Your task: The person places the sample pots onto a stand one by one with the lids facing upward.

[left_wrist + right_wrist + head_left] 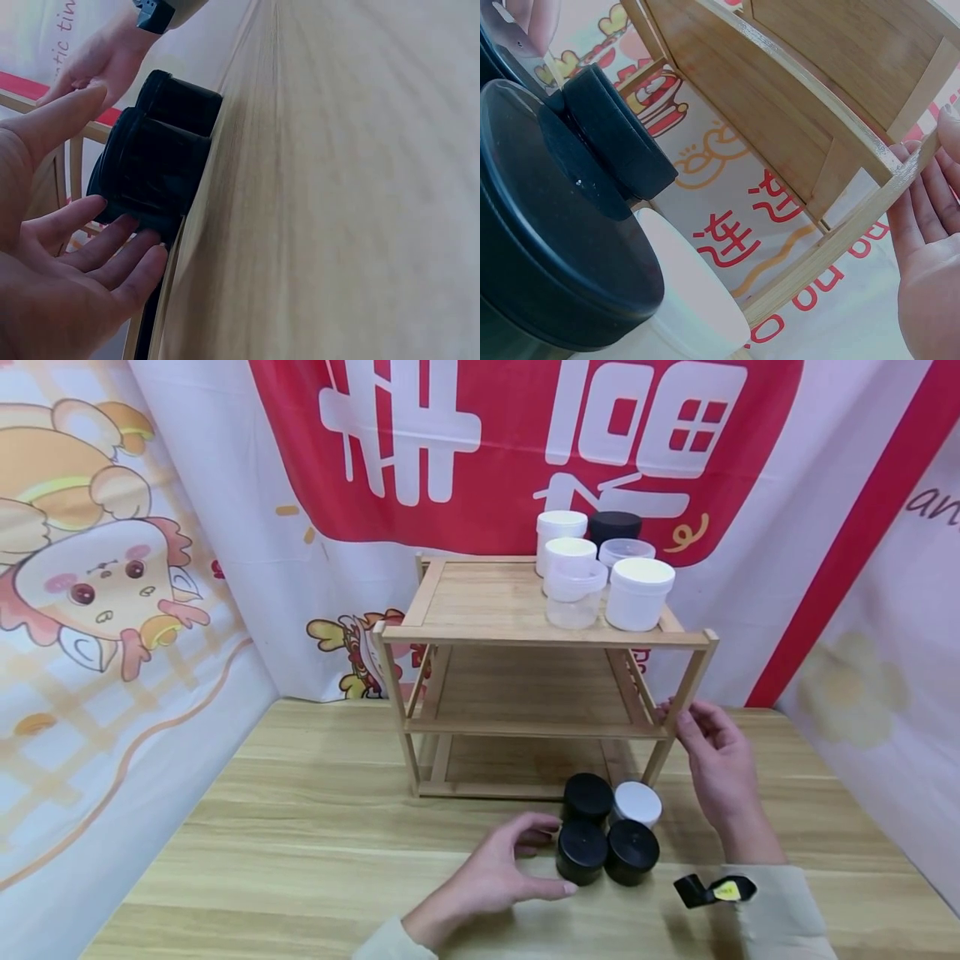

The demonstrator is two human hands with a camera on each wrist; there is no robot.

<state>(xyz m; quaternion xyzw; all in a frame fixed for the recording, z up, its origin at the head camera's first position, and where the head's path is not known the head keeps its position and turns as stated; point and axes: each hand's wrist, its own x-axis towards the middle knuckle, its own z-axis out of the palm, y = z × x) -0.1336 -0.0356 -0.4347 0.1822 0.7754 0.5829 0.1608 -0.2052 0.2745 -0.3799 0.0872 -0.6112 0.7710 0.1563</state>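
Note:
On the tabletop before a wooden rack (525, 727) stand a black-lidded jar (588, 797) at the back left, a white jar (637, 803) at the back right, and two more black jars in front. My left hand (495, 868) is spread beside the front-left black jar (582, 850), thumb in front and fingers behind. In the left wrist view its relaxed fingers (112, 259) lie right by the black jars (154, 165). My right hand (723, 764) grips the rack's right front post (915, 161), thumb on one side and fingers on the other.
Several white, clear and black jars (641, 593) crowd the right side of the rack's top shelf (480, 597). The wood-grain table (315, 843) extends left of the rack. Printed cloth (360, 460) hangs behind and along both sides.

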